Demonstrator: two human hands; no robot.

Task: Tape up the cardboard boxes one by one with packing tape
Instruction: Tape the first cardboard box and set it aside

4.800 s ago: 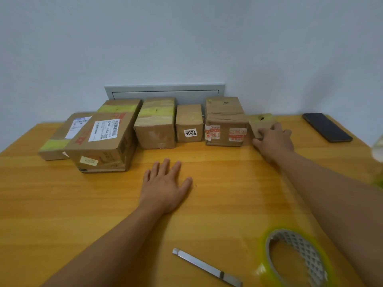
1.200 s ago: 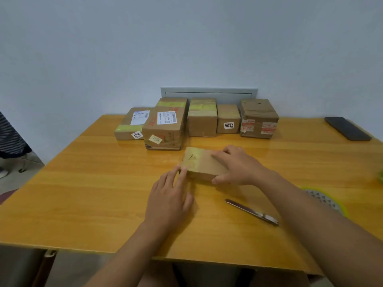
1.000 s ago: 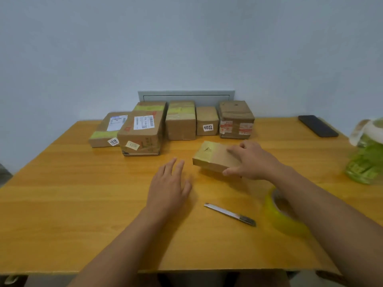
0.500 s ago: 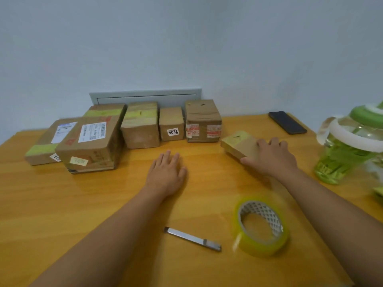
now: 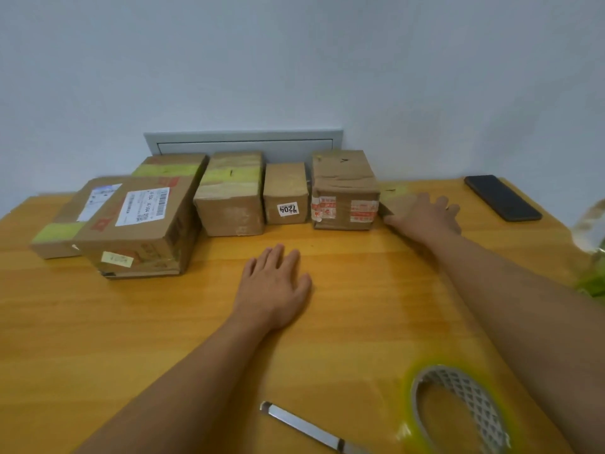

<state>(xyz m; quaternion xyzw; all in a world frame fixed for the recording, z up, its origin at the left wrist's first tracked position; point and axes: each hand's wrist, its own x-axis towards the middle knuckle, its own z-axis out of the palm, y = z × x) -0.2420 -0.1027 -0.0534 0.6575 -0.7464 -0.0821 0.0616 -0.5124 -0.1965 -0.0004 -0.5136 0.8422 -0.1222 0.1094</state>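
Observation:
My right hand (image 5: 425,217) reaches to the far right end of a row of cardboard boxes and holds a small taped box (image 5: 393,191). Its fingers lie over the top and its thumb is at the near edge; both are blurred. The small box sits beside a taped box with red labels (image 5: 342,188). My left hand (image 5: 271,290) lies flat and empty on the wooden table (image 5: 98,339). A yellow-green packing tape roll (image 5: 471,401) rests at the near right, with a metal utility knife (image 5: 301,425) to its left.
Left along the wall stand a box labelled 7204 (image 5: 286,188), a taped box (image 5: 230,198), a large box with a shipping label (image 5: 140,224) and a flat box (image 5: 65,224). A black phone (image 5: 502,198) lies far right. A green container (image 5: 592,250) is at the right edge.
My right hand has carried the small box from the middle of the table back to the right end of the row. My left hand stayed flat on the table.

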